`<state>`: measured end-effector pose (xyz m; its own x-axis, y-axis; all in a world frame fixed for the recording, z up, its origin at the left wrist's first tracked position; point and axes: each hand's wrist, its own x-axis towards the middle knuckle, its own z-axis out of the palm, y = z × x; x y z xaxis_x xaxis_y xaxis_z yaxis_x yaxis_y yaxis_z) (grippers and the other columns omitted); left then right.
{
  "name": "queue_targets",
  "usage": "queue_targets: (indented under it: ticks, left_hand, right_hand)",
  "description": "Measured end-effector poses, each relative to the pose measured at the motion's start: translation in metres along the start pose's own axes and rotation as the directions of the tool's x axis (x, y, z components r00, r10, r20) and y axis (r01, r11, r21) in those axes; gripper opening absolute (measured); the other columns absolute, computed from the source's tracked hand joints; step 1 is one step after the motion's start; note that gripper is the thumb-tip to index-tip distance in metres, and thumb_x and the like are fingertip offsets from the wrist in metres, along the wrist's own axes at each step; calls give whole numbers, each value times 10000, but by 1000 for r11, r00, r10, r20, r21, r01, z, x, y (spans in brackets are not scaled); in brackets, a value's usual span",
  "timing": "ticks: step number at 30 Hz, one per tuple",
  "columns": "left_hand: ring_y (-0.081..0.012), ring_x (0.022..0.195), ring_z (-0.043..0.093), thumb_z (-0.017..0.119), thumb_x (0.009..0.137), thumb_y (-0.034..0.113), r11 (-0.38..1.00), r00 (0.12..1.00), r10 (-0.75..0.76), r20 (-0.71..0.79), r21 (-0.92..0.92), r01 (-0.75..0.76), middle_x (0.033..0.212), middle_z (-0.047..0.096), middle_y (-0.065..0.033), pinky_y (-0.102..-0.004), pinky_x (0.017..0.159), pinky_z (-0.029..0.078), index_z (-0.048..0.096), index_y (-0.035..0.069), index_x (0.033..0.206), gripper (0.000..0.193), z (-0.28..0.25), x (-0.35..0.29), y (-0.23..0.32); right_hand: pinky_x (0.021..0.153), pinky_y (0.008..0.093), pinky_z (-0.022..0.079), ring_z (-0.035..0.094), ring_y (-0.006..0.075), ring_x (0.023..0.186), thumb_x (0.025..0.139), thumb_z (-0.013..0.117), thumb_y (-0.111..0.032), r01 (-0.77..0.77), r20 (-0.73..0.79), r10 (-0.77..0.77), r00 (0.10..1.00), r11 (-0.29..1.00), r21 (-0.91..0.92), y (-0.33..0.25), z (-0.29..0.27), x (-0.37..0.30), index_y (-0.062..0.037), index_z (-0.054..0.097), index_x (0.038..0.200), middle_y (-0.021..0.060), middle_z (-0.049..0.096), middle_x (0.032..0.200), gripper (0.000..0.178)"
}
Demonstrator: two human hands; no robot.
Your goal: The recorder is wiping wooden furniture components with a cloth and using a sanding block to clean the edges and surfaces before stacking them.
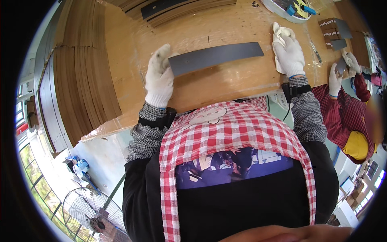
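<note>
Grey strip beside left hand; cartoon-printed apron.

One person's two white-gloved hands, a left hand and a right hand, share one table with one white cloth, two long dark grey strips (one between the hands, one far), one slim tool on the right and one white tray at the far right. One co-worker on the right shows two gloved hands, and one fan stands near left. The brown boards on the left seem to number dozens, too tightly packed to count.
</note>
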<state>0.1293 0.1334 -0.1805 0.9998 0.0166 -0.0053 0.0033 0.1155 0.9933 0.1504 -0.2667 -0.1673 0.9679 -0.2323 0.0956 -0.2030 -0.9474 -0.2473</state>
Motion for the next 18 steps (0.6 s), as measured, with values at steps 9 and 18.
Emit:
queue_targets:
  ticks: [9,18]
  left_hand:
    - [-341,1370,476,543,952,-28,681,866,-311,390,-544,490,1500,411,-203,-520,1151,415,222,-18,1548,676,-29,-4,-17]
    - [-337,1397,443,650,877,-58,785,844,-243,479,-414,461,1542,351,-193,-523,1179,381,149,-7,1570,858,-22,1,-18]
  right_hand:
    - [997,429,475,616,396,1140,895,648,-347,-3,-29,2,1000,1000,-4,3,2,4,-52,641,1304,261,644,1196,504]
    - [795,431,576,720,312,869,900,605,-388,388,186,-410,893,911,141,-121,-3,-26,-75,721,1104,191,699,1053,391]
